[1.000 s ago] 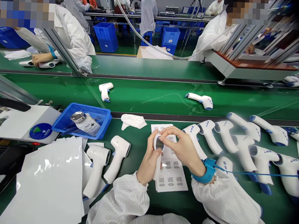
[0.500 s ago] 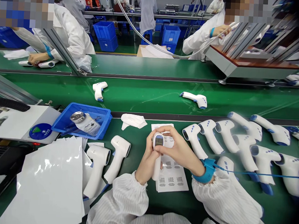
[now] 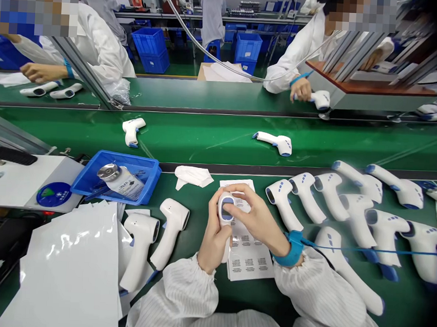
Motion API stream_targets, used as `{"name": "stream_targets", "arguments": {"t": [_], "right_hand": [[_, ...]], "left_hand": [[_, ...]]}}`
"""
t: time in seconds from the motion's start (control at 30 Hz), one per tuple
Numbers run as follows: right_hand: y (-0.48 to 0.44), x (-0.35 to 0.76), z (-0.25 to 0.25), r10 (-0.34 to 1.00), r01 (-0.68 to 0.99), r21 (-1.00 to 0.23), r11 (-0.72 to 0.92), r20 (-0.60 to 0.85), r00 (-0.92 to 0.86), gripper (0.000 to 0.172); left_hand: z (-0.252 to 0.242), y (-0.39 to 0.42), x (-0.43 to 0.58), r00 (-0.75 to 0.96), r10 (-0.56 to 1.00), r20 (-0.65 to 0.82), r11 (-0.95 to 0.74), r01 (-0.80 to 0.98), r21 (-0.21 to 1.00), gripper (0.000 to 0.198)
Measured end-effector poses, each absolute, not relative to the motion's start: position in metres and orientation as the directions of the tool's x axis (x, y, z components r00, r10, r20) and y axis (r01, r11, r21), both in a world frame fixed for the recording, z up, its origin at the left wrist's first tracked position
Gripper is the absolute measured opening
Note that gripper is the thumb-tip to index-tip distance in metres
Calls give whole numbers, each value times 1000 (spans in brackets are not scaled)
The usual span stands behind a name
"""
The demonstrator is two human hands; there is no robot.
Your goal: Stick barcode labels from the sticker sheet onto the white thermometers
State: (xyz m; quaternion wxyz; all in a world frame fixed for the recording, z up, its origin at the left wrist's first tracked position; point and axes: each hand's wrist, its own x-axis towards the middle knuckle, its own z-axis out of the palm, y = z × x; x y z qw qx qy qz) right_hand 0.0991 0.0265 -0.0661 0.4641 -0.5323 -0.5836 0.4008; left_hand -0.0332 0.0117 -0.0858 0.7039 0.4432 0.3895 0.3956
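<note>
I hold a white thermometer gun (image 3: 225, 208) upright over a printed label sheet (image 3: 248, 248) on the green bench. My left hand (image 3: 213, 236) is wrapped round its handle. My right hand (image 3: 254, 214) pinches the head of the gun, fingers curled beside its blue-rimmed screen. A blue strap circles my right wrist (image 3: 290, 248), with a blue cord running off to the right.
Several white thermometer guns (image 3: 351, 204) lie in rows at right, two more (image 3: 156, 238) at left beside white plastic bags (image 3: 74, 268). A blue tray (image 3: 115, 177) and white cloth (image 3: 193, 176) sit behind. Two guns (image 3: 274, 142) ride the conveyor; other workers stand beyond.
The gun in my hands has turned so its screen faces me and dropped slightly. The two guns on the conveyor have drifted left. A worker opposite has reached down to a gun.
</note>
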Motion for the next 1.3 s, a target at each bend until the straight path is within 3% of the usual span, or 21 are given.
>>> {"name": "stream_targets", "arguments": {"t": [0.1, 0.17, 0.27, 0.33, 0.43, 0.57, 0.7, 0.83, 0.93, 1.1, 1.2, 1.27, 1.3], "right_hand": [[22, 101, -65, 993, 159, -986, -38, -55, -106, 55], [18, 101, -64, 961, 101, -976, -191, -207, -185, 65], [19, 101, -60, 880, 105, -948, -301, -318, -353, 47], [30, 101, -60, 873, 257, -945, -200, -291, -391, 25], [72, 98, -62, 939, 547, -836, -52, -227, -258, 17], [158, 99, -61, 997, 708, -704, -56, -72, 8, 30], [220, 125, -53, 983, 783, -600, -166, -35, 182, 37], [220, 174, -54, 906, 777, -498, -384, -43, 421, 39], [203, 207, -58, 875, 753, -470, -461, -98, 475, 37], [170, 211, -54, 946, 768, -552, -325, -170, 277, 34], [135, 185, -51, 984, 743, -660, -109, -180, -16, 46], [105, 164, -53, 966, 696, -718, 8, -173, -190, 56], [89, 155, -56, 957, 672, -739, 55, -153, -247, 61]], "left_hand": [[-81, 12, -35, 366, 905, -216, 302, -197, 933, 81], [-77, 14, -37, 354, 915, -193, 288, -239, 927, 86], [-73, 18, -40, 416, 900, -129, 284, -335, 899, 98], [-74, 21, -42, 468, 875, -119, 304, -344, 888, 101], [-79, 25, -45, 374, 921, -106, 185, -184, 965, 95], [-89, 29, -50, 274, 953, -126, 120, 41, 992, 75], [-93, 32, -59, 262, 952, -161, 151, 56, 987, 48], [-93, 36, -62, 163, 970, -182, 186, -10, 983, 39], [-95, 39, -59, 125, 968, -219, 231, -89, 969, 34], [-90, 42, -56, 115, 952, -285, 304, -220, 927, 40], [-81, 42, -56, 291, 879, -379, 476, -467, 745, 57], [-77, 41, -54, 453, 803, -387, 591, -524, 614, 72], [-76, 39, -52, 493, 782, -381, 614, -504, 607, 79]]}}
